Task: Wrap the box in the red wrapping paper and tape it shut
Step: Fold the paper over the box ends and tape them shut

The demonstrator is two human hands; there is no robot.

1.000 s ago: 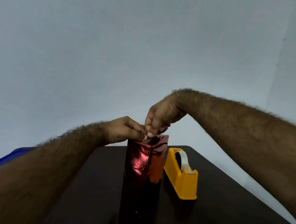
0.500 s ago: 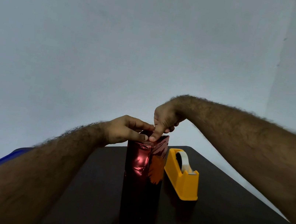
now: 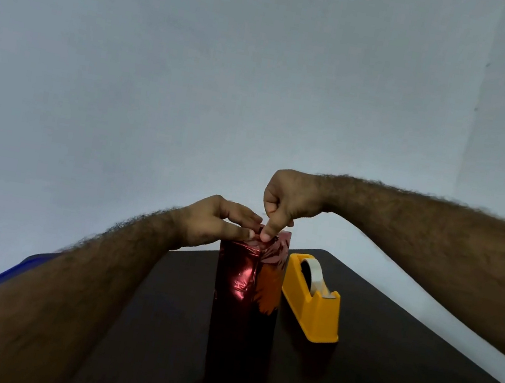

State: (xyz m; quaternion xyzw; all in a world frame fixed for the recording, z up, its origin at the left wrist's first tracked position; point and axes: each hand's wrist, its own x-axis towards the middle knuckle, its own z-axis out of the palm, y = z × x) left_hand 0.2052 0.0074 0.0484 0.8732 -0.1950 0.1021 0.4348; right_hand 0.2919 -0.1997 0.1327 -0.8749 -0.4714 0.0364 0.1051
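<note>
Left hand (image 3: 213, 221) reaches flat-fingered; right hand (image 3: 286, 196) (other fingers curled) points one finger down beside it.

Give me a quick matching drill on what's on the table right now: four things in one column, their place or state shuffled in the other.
Things:
1. wrapped box
2. tape dispenser
3. left hand
4. right hand

Places or states:
A. presses one fingertip down on the top fold
B. stands upright mid-table in red paper
C. sits just right of the box
D. steadies the box top from the left

Pairs: 1-B, 2-C, 3-D, 4-A
</note>
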